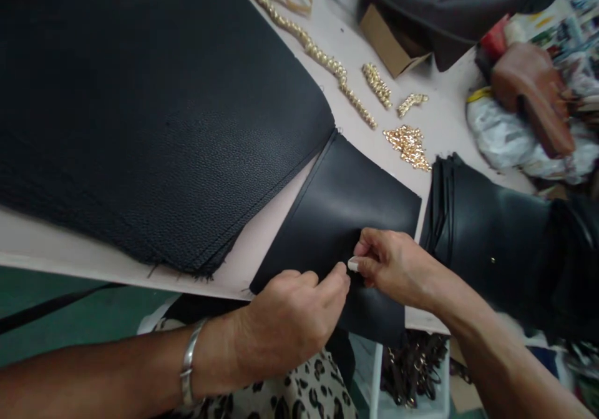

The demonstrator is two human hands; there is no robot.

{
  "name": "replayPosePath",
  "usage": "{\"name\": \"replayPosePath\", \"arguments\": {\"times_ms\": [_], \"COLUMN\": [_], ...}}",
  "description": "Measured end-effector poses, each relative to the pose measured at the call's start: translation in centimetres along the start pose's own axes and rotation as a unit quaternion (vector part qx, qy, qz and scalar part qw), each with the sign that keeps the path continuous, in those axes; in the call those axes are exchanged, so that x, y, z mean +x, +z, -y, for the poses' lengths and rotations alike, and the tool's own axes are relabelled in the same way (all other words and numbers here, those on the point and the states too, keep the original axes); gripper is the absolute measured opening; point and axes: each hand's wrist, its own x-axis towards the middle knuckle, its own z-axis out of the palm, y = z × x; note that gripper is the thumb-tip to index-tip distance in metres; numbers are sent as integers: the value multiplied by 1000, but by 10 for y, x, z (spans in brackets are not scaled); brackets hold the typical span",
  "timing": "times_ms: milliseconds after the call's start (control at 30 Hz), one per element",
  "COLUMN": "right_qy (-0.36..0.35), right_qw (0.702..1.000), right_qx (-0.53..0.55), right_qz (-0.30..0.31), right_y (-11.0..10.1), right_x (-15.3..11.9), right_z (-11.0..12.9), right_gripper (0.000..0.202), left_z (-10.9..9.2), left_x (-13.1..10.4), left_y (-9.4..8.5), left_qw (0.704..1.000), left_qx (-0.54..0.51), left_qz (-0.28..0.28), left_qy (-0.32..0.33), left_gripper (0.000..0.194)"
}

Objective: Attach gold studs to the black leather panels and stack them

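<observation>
Evidently the fine work is happening near the middle of the smooth black panel (334,188), which lies on the pale table (276,219) between the big stack of grained black sheets (163,94) and the darker pile of black pieces (486,225), its near end reaching past the table's edge toward the lap. The left hand (294,313) comes in over that near edge with its fingers bent and the index finger stretched to the spot; the right hand (393,266) meets it from the other side, thumb and forefinger drawn close together, a white patch showing at the thumb's tip. Whether either one grasps something small, or pinches the panel itself, cannot be told, since the fingers cover the place. Done well, this step would seem to call for a light, steady touch: the left fingertips bracing the surface right beside the spot, the right ones working straight down rather than at a slant, so that the smooth face is neither creased nor scratched. The overhanging end looks likely to sag under pressure, so more of the panel could rest on the table. The loose heap of gold-coloured pieces (408,147) lies just beyond the panel's far edge, within easy reach but apart from it.
</observation>
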Motion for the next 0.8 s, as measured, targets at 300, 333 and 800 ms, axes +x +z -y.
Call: {"name": "replayPosePath", "arguments": {"times_ms": [300,333,800], "right_qy": [-57,-61,-100], "right_qw": [994,987,980], "right_qx": [62,14,-72], "right_qz": [-65,-146,-158], "right_y": [-35,-44,-107], "right_x": [20,28,69], "right_z": [-19,-23,-26], "right_gripper": [24,32,69], "left_z": [5,5,33], "left_x": [0,-1,-14], "left_y": [5,7,43], "left_qw": [999,999,992], "left_qx": [13,11,64], "left_qz": [-35,-36,-105], "left_qy": [10,8,17], "left_gripper": [40,41,42]}}
